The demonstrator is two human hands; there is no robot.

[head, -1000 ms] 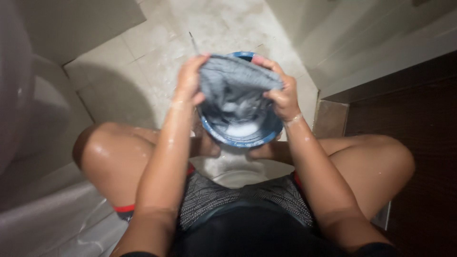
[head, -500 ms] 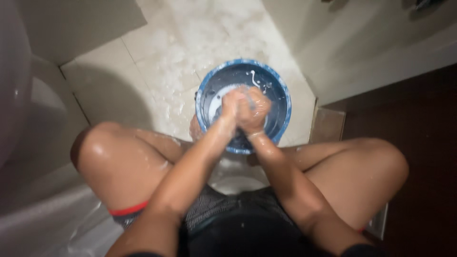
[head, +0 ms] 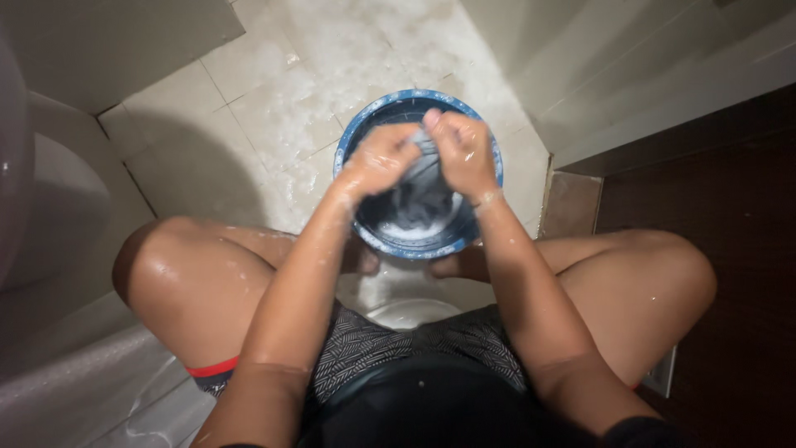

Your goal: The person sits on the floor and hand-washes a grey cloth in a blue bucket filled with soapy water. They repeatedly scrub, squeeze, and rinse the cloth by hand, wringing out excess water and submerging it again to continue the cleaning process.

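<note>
— Head view first: what is held, and how?

— A wet grey cloth [head: 421, 178] is clutched by both hands above a blue bucket [head: 489, 148]. The left hand [head: 380, 159] is closed around the cloth's upper left part, its fingers curled in tight. The right hand [head: 461, 151] is clenched on the upper right part, knuckles raised. The two fists are pressed close together, and the cloth is bunched between them.

— Where is the rest of the cloth found?

— It is hung down from the fists into the bucket, where its lower folds are seen against the dark inside. White suds [head: 414, 235] are spread on the water at the near side of the bucket. How far the cloth is sunk in the water cannot be told.

— And the bucket itself?

— It is stood upright on a pale tiled floor [head: 274, 116], just ahead of the person's knees. Its blue rim is streaked with foam. The floor around it is covered in wet, soapy patches.

— What else is shown further out?

— Both forearms are wetted and are stretched forward between the bare knees. Dark patterned shorts [head: 373, 348] with a red hem are worn. A white rounded seat [head: 410, 311] is glimpsed between the thighs. A dark wooden door [head: 705, 191] is seen at the right, and a pale curtain [head: 75, 390] at the lower left.
</note>
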